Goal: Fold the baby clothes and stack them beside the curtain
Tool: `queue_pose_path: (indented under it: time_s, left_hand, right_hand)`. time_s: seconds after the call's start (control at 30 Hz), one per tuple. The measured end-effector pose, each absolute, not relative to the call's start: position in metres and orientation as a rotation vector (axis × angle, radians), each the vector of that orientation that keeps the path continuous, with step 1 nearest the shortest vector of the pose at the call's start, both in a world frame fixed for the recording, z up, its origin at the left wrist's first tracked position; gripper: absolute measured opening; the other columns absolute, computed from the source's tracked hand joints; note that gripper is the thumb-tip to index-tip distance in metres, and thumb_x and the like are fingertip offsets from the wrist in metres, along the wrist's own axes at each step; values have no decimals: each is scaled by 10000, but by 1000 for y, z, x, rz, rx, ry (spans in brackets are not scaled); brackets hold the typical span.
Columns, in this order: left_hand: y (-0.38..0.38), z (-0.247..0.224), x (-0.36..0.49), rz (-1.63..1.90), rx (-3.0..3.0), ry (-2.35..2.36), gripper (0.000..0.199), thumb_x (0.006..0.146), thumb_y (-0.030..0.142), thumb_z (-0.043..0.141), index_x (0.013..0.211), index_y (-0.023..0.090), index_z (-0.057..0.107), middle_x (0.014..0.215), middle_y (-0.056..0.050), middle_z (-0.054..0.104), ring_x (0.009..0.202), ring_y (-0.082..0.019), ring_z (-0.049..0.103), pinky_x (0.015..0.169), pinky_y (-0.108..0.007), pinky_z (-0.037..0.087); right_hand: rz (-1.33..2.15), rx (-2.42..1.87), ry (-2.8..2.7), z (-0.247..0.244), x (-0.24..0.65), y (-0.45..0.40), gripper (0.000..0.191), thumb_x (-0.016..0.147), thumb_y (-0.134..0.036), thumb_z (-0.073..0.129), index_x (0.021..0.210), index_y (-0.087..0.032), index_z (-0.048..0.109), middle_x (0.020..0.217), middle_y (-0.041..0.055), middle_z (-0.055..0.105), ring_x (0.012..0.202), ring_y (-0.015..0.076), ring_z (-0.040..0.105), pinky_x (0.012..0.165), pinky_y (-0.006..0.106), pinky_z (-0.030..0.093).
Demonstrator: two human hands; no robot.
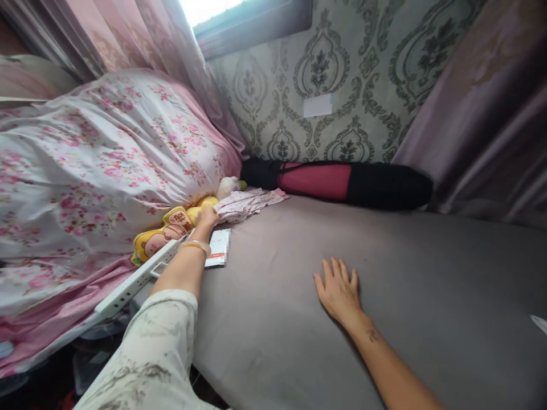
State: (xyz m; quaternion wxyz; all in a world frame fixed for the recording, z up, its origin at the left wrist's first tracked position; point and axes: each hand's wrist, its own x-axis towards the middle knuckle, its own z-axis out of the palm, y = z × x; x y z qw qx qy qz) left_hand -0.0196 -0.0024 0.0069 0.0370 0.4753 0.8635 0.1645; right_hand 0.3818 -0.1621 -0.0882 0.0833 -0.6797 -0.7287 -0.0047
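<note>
My left hand (207, 217) reaches out to the near left end of a crumpled patterned cloth (245, 205), its fingers closed on that cloth. Beside the hand lie yellow plush toys (164, 236). Under my left forearm, partly hidden, a tablet-like device with a lit white screen (220, 242) lies on the grey sheet. My right hand (339, 290) rests flat on the grey bed surface (277, 296), palm down with fingers spread, holding nothing.
A long black and red bag (333, 182) lies along the patterned wall. A white power strip (137, 279) runs along the bed's left edge. Floral bedding (106, 154) is heaped at the left. Purple curtains (482, 125) hang at the right.
</note>
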Motion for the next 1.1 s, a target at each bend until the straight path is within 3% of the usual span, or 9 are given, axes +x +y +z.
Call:
queue_pose_path:
  time_s: [0.2, 0.37, 0.5, 0.6, 0.77, 0.9, 1.0, 1.1]
  left_hand:
    - [11, 40, 3, 668, 1730, 2739, 272, 821, 246, 508, 979, 140, 702, 1098, -185, 675, 1129, -348, 543, 939, -461, 397]
    - [25, 61, 41, 1021, 1862, 2430, 310, 891, 215, 407, 1115, 172, 618, 1062, -111, 679, 1022, -241, 594, 899, -345, 411]
    - [31, 71, 78, 1372, 1899, 1984, 183, 905, 255, 446, 1014, 199, 581, 811, -26, 609, 784, -164, 573, 730, -249, 421]
    - [28, 79, 110, 1514, 1775, 1581, 98, 892, 271, 478, 934, 208, 540, 670, 32, 480, 585, -118, 470, 570, -215, 363]
    - [4, 93, 167, 1438, 1651, 1119, 115, 824, 304, 573, 844, 200, 527, 637, 53, 430, 518, -87, 400, 500, -202, 306]
    - [-26, 105, 205, 1228, 1711, 905, 182, 754, 320, 648, 828, 178, 562, 633, 56, 441, 544, -78, 411, 519, -195, 315]
    - [-50, 116, 228, 1090, 1817, 824, 193, 742, 322, 659, 825, 167, 581, 653, 53, 460, 565, -73, 410, 526, -193, 311]
    - [-73, 130, 246, 1010, 1925, 737, 181, 764, 322, 653, 790, 160, 576, 676, 47, 473, 591, -72, 413, 540, -191, 321]
  right_hand:
    - [28, -2025, -2168, -86, 382, -163, 588, 963, -416, 297, 1453, -121, 436, 1523, 172, 372, 1416, 350, 278, 1136, 574, 143]
    - [25, -2019, -2162, -86, 381, -164, 578, 972, -415, 296, 1452, -125, 441, 1523, 163, 376, 1412, 347, 284, 1131, 575, 154]
    - [34, -1989, -2151, -86, 382, -164, 568, 976, -412, 316, 1442, -118, 452, 1516, 169, 387, 1408, 348, 294, 1132, 565, 149]
    - [59, -1946, -2134, -86, 384, -165, 559, 976, -399, 339, 1437, -105, 455, 1507, 177, 399, 1405, 350, 301, 1133, 564, 146]
    - [146, -1835, -2083, -87, 392, -164, 505, 960, -352, 402, 1379, -95, 517, 1473, 181, 446, 1394, 346, 334, 1142, 551, 170]
    - [303, -1616, -1848, -81, 403, -157, 406, 945, -275, 395, 1280, -146, 587, 1314, 145, 606, 1248, 272, 531, 1089, 456, 346]
    - [334, -1395, -1583, -65, 408, -152, 382, 942, -319, 407, 1248, -167, 578, 1227, 144, 647, 1148, 239, 600, 993, 402, 456]
    - [334, -1247, -1441, -46, 406, -154, 420, 901, -406, 513, 1248, -172, 548, 1213, 151, 636, 1136, 254, 595, 942, 411, 489]
